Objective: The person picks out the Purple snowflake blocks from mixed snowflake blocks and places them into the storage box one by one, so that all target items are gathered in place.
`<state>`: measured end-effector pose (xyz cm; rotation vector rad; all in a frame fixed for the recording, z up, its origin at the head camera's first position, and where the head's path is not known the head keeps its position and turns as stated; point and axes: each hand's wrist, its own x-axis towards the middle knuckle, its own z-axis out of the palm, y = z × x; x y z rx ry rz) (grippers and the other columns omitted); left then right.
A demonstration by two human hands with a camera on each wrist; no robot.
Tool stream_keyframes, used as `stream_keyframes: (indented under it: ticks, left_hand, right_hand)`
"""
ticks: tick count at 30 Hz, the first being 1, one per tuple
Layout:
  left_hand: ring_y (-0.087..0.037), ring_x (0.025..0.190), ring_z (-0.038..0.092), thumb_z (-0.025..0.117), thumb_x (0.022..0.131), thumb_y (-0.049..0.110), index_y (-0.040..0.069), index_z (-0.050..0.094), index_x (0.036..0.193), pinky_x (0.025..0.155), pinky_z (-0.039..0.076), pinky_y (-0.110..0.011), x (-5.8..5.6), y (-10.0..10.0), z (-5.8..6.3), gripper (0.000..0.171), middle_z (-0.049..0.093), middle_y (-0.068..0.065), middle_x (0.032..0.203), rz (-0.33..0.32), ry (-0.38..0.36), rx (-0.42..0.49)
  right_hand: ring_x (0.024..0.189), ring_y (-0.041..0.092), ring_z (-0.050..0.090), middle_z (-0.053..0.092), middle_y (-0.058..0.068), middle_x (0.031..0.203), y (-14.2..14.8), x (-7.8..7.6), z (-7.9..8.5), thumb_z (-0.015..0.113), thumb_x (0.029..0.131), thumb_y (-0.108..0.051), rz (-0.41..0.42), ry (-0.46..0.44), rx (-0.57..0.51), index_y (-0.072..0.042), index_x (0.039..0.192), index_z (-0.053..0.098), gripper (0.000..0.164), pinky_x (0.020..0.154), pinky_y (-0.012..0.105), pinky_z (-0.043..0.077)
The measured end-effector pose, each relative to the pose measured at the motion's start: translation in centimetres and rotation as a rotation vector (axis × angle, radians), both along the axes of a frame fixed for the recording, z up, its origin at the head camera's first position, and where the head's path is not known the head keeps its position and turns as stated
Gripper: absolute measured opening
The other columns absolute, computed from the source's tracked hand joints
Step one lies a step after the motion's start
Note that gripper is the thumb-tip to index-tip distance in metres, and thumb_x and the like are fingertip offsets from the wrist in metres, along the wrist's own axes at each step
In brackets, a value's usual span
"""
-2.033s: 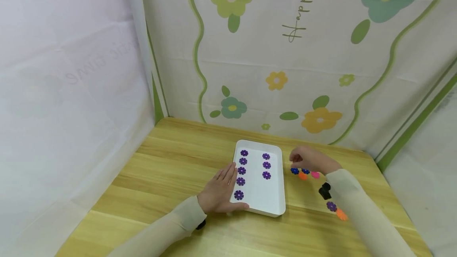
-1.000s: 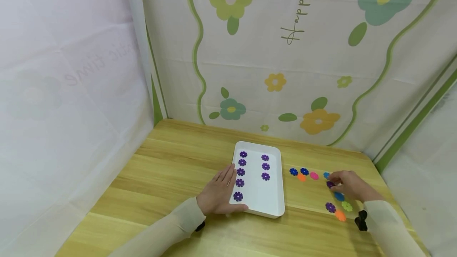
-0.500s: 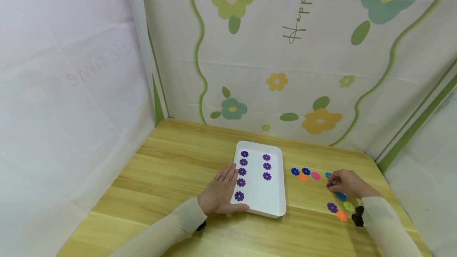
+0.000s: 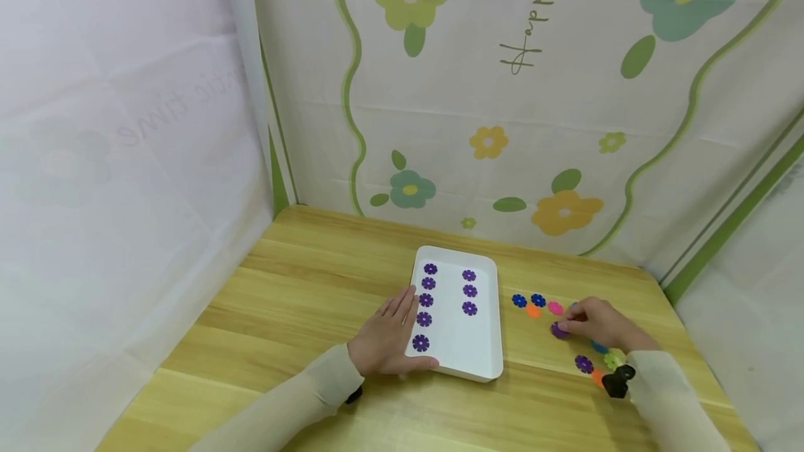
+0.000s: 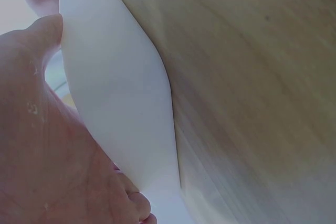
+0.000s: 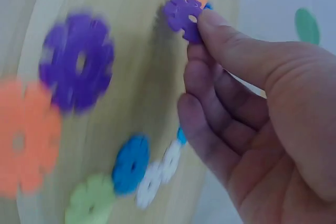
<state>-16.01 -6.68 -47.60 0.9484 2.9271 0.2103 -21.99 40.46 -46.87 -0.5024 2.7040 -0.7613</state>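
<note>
In the head view my right hand point(image 4: 599, 324) holds a purple notched flower-shaped disc point(image 4: 559, 330), just above the table right of the tray. The right wrist view shows that disc point(image 6: 184, 17) pinched between thumb and forefinger, the other fingers loosely bent. My left hand point(image 4: 386, 340) rests at the near left corner of a white tray point(image 4: 461, 351), fingers straight along its left rim and thumb along the front rim. Close up, the left wrist view has the hand point(image 5: 47, 129) against the tray's outer wall point(image 5: 121, 87). Purple discs point(image 4: 423, 319) lie inside the tray in two columns, the left one longer.
Between tray and right hand lie blue discs point(image 4: 518, 300), an orange disc point(image 4: 532, 310) and a pink disc point(image 4: 555, 307). Nearer the right forearm are a purple disc point(image 4: 583, 364) and a green disc point(image 4: 611, 360). White discs point(image 6: 149, 184) show in the right wrist view. Patterned cloth point(image 4: 440, 103) walls the table's back.
My right hand moved right from beside the tray to the discs further over, picked up a purple disc, and has come slightly left with it. The left hand stays at the tray.
</note>
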Motion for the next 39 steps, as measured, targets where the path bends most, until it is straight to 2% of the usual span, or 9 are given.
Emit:
stream_keyframes:
  ticks: [3, 6, 11, 16, 21, 25, 29, 33, 39]
  left_hand:
    - [-0.039, 0.163, 0.023, 0.048, 0.093, 0.084, -0.008, 0.027, 0.163, 0.132, 0.029, -0.048, 0.0, -0.1, -0.2, 0.118, 0.019, -0.026, 0.175, -0.005, 0.007, 0.008]
    - [-0.039, 0.163, 0.024, 0.049, 0.093, 0.083, -0.009, 0.028, 0.162, 0.131, 0.03, -0.049, 0.0, -0.1, -0.2, 0.117, 0.02, -0.027, 0.174, -0.009, 0.018, 0.002]
    - [-0.039, 0.163, 0.025, 0.051, 0.092, 0.083, -0.008, 0.029, 0.163, 0.131, 0.03, -0.049, 0.1, -0.1, 0.1, 0.117, 0.02, -0.027, 0.174, -0.008, 0.012, -0.004]
    - [-0.04, 0.162, 0.026, 0.054, 0.092, 0.081, -0.009, 0.03, 0.162, 0.131, 0.031, -0.05, 0.2, -0.1, 0.1, 0.116, 0.021, -0.028, 0.173, -0.013, 0.012, 0.009]
    - [-0.039, 0.163, 0.024, 0.052, 0.093, 0.082, -0.008, 0.028, 0.163, 0.131, 0.029, -0.049, 0.1, -0.1, 0.1, 0.117, 0.02, -0.027, 0.174, -0.007, 0.001, 0.003]
    - [-0.037, 0.164, 0.024, 0.051, 0.092, 0.083, -0.008, 0.028, 0.163, 0.132, 0.029, -0.048, 0.1, 0.0, 0.2, 0.117, 0.019, -0.026, 0.175, 0.0, -0.007, -0.008]
    - [-0.038, 0.164, 0.023, 0.05, 0.092, 0.084, -0.007, 0.027, 0.163, 0.132, 0.029, -0.048, 0.2, 0.1, 0.4, 0.118, 0.019, -0.025, 0.175, 0.006, -0.012, -0.016]
    - [-0.038, 0.164, 0.023, 0.049, 0.091, 0.085, -0.007, 0.027, 0.164, 0.132, 0.029, -0.048, 0.2, 0.3, 0.2, 0.119, 0.019, -0.026, 0.175, 0.005, -0.004, -0.023]
    - [-0.039, 0.164, 0.022, 0.05, 0.092, 0.084, -0.007, 0.026, 0.164, 0.132, 0.028, -0.048, 0.0, 0.3, 0.0, 0.119, 0.017, -0.026, 0.175, 0.005, -0.001, -0.028]
  right_hand:
    - [0.064, 0.001, 0.044, 0.062, -0.004, 0.074, -1.6, 0.0, 0.3, 0.069, 0.104, -0.023, 0.036, -0.011, -0.048, -0.01, 0.084, 0.075, 0.025, 0.059, 0.021, 0.039]
    - [0.068, 0.001, 0.049, 0.064, -0.003, 0.079, -3.2, 0.1, 0.8, 0.067, 0.105, -0.022, 0.071, -0.029, -0.107, -0.009, 0.089, 0.077, 0.023, 0.061, 0.02, 0.044]
    - [0.074, 0.003, 0.059, 0.075, 0.007, 0.09, -5.7, 0.0, 1.8, 0.066, 0.105, -0.022, 0.086, -0.074, -0.167, -0.011, 0.101, 0.082, 0.02, 0.068, 0.024, 0.056]
    - [0.072, 0.005, 0.061, 0.074, 0.014, 0.086, -8.1, -0.2, 2.4, 0.068, 0.104, -0.022, 0.122, -0.061, -0.207, -0.011, 0.101, 0.083, 0.018, 0.067, 0.025, 0.058]
    - [0.07, 0.01, 0.062, 0.074, 0.018, 0.083, -10.5, -0.9, 2.1, 0.07, 0.103, -0.021, 0.167, -0.059, -0.224, -0.014, 0.098, 0.083, 0.016, 0.065, 0.027, 0.057]
    - [0.07, 0.01, 0.061, 0.076, 0.015, 0.084, -12.5, -1.5, 2.1, 0.07, 0.103, -0.021, 0.198, -0.068, -0.216, -0.013, 0.097, 0.083, 0.016, 0.066, 0.025, 0.056]
    - [0.071, 0.007, 0.061, 0.078, 0.003, 0.085, -14.3, -2.1, 2.0, 0.072, 0.102, -0.021, 0.215, -0.05, -0.165, -0.014, 0.097, 0.084, 0.015, 0.065, 0.023, 0.055]
    - [0.07, 0.006, 0.062, 0.077, -0.007, 0.083, -15.6, -2.4, 1.8, 0.075, 0.099, -0.018, 0.198, -0.014, -0.082, -0.017, 0.091, 0.084, 0.012, 0.063, 0.022, 0.055]
    - [0.068, 0.007, 0.064, 0.077, -0.007, 0.08, -17.1, -2.8, 1.9, 0.079, 0.094, -0.012, 0.169, 0.004, 0.005, -0.016, 0.084, 0.083, 0.012, 0.062, 0.022, 0.055]
